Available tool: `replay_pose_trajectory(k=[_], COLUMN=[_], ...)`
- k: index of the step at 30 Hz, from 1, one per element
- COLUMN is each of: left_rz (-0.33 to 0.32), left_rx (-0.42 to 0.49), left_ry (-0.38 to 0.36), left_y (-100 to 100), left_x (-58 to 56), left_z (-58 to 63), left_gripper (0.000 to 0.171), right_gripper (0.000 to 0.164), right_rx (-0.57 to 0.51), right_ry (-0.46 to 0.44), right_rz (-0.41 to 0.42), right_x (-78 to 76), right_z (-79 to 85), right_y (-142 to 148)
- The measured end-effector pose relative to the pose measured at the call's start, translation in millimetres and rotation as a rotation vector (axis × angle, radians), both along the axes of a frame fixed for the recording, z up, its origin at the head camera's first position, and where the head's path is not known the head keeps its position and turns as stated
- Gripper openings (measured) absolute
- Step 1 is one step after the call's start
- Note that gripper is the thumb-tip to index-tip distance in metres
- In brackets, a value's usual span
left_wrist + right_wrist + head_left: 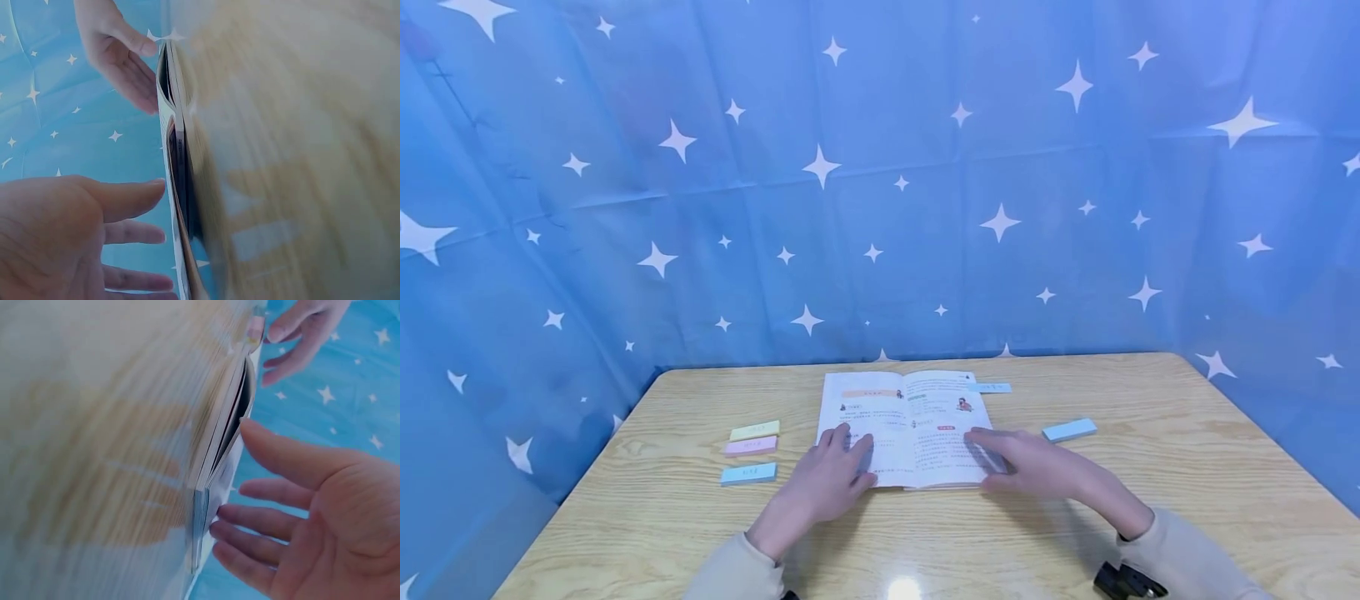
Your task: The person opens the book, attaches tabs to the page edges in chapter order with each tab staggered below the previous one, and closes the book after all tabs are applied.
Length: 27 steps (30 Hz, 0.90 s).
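Observation:
An open book (887, 454) lies flat on the wooden table, with printed text and small pictures on both pages. My left hand (831, 475) rests on the lower left page, its fingers spread. On the lower right page my right hand (1037, 462) touches the paper near the outer edge. A blue sticky tab (992, 387) juts out from the top right of the book. In the left wrist view the fingers of the left hand (56, 240) are extended against the page. The right wrist view shows the right hand (331, 519) with fingers straight at the page edge.
Left of the book lie a yellow sticky-note pad (755, 430), a pink one (751, 446) and a blue one (748, 473), each with handwriting. Another blue pad (1070, 430) lies beyond the right hand. A blue star-patterned curtain (880, 208) hangs behind the table (647, 500).

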<state>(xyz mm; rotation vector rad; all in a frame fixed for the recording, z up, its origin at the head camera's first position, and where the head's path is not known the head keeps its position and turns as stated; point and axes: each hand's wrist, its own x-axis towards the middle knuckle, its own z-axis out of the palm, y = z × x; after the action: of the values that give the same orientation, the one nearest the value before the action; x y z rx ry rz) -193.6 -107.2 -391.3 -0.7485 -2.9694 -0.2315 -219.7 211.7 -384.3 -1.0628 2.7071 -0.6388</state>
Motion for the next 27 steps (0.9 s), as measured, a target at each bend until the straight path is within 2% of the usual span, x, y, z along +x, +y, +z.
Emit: replay_pose_trajectory(k=[7, 10, 18, 27], left_rz=[0.054, 0.057, 0.048, 0.063], left_rx=[-0.036, -0.058, -0.08, -0.077], left_ry=[-0.192, -0.234, -0.274, -0.276], left_y=[-3.8, -3.3, -2.4, -0.2], left_x=[0.2, -1.3, -1.8, 0.7], left_z=[2.4, 2.7, 5.1, 5.0], left_gripper=[0.059, 0.059, 0.058, 0.058], right_gripper=[0.066, 0.066, 0.062, 0.061], right_rx=[0.052, 0.056, 0.045, -0.006], right_ry=[-0.009, -0.001, 0.003, -0.083], right_rz=[-0.025, -0.012, 0.036, 0.055], right_x=[-1.2, -1.1, -0.8, -2.7], right_z=[-2.5, -1.8, 0.4, 2.2], right_y=[1.1, 1.8, 4.6, 5.0])
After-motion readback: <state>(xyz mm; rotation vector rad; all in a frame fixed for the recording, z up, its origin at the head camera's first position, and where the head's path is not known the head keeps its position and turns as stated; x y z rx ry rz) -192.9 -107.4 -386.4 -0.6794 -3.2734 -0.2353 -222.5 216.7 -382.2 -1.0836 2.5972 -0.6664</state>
